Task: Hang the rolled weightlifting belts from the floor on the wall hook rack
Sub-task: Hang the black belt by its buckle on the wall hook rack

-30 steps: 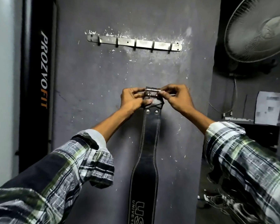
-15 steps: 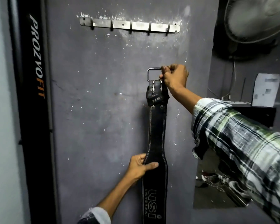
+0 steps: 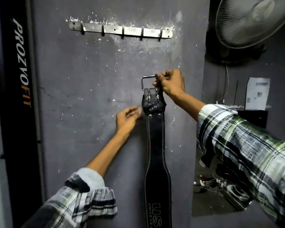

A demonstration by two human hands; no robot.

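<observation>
Right hand [image 3: 170, 83] fist-clamped on square steel buckle [image 3: 146, 81] of long black leather weightlifting belt [image 3: 155, 142], hanging unrolled vs grey wall, well below steel five-hook wall rack [image 3: 120, 30]. Left hand [image 3: 127, 120], loosely curled & empty, has come up from mid-belt to just beside buckle flap.

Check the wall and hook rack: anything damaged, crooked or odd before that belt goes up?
The hook rack sits slightly tilted, its right end lower, and the wall paint around it is chipped and scuffed white. All its hooks are bare. The belt hangs straight from its buckle in the right hand.
</observation>
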